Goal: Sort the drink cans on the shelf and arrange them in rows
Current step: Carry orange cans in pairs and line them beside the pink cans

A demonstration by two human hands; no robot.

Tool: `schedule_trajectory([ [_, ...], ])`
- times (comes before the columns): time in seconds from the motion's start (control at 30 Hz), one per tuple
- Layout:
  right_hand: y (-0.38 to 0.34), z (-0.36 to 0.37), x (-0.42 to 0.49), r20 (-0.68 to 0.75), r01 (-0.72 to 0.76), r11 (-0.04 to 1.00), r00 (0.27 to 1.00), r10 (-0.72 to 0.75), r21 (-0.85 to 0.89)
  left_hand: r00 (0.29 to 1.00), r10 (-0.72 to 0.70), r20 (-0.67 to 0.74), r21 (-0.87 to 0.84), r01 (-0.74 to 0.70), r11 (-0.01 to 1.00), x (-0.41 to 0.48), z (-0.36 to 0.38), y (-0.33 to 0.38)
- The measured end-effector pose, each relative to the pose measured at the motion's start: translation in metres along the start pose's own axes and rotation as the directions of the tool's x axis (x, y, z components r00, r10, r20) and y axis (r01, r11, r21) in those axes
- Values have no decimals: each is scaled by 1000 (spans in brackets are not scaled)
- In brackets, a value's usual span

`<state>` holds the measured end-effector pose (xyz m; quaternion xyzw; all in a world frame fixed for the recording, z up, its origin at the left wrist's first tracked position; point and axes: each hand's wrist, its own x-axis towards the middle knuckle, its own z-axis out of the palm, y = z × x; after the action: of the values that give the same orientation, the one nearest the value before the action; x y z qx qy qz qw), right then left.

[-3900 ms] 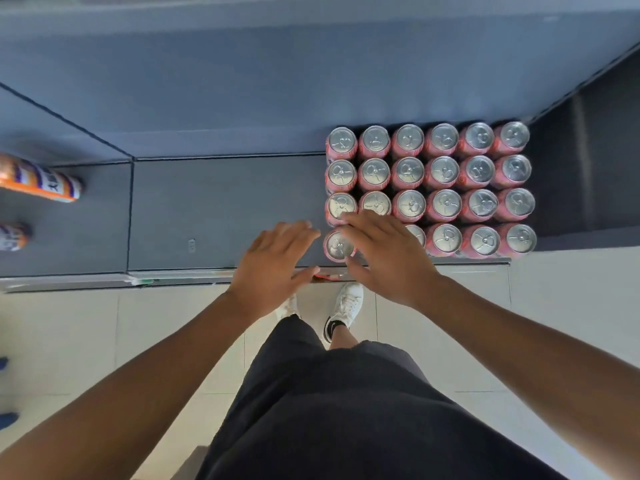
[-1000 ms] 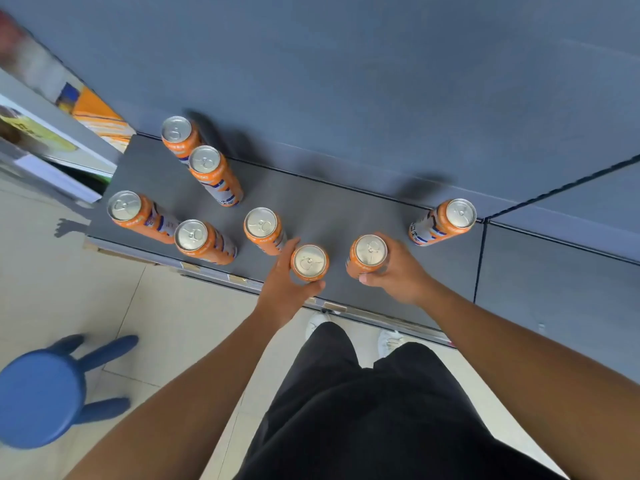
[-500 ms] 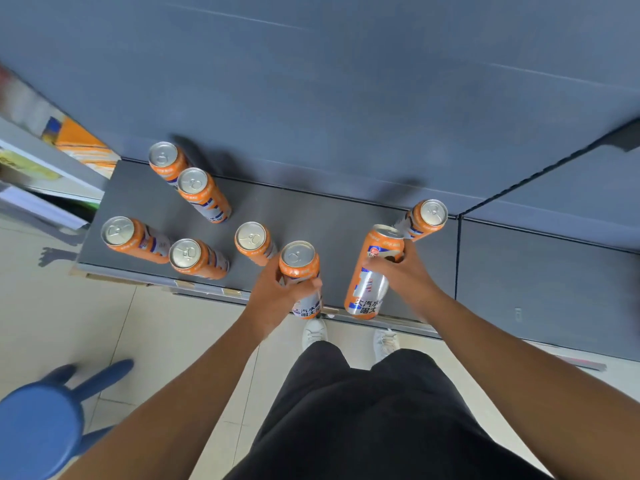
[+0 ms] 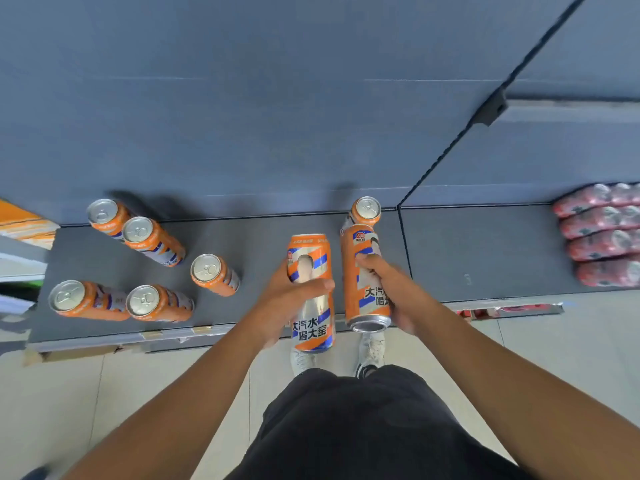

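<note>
Fingers (image 4: 311, 285) of left hand (image 4: 282, 304) round left can (image 4: 309, 252), right hand (image 4: 398, 292) round right can (image 4: 355, 292).

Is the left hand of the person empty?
No, the left hand grips an orange can around its middle.

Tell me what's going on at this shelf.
A person's left hand grips an orange drink can and the right hand grips a second orange can, both lifted off the grey shelf. Five orange cans stand scattered at the shelf's left, a sixth at the back by the divider. Red cans sit in rows further right.
</note>
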<state>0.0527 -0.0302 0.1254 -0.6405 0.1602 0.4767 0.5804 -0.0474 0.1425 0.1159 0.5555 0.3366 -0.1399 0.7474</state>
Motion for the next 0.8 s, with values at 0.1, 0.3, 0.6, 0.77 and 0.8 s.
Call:
schedule_trajectory([
  [0.1, 5, -15, -17, -70, 79, 995, 994, -83, -58, 999, 35, 42, 69, -38, 997, -4, 19, 5],
  [0.3, 17, -58, -51, -185, 216, 976, 959, -213, -5, 982, 155, 107, 212, -175, 961, -19, 65, 16],
  [0.6, 31, -157, -109, -231, 417, 908, 881, -413, -37, 908, 321, 268, 358, -404, 842, -37, 178, 19],
  [0.77, 46, -234, -146, -268, 499, 860, 818, -509, -108, 871, 370, 323, 401, -480, 780, -46, 261, 8],
  [0.8, 49, -250, -155, -273, 513, 851, 808, -523, -113, 864, 377, 334, 415, -494, 764, -47, 276, 4],
])
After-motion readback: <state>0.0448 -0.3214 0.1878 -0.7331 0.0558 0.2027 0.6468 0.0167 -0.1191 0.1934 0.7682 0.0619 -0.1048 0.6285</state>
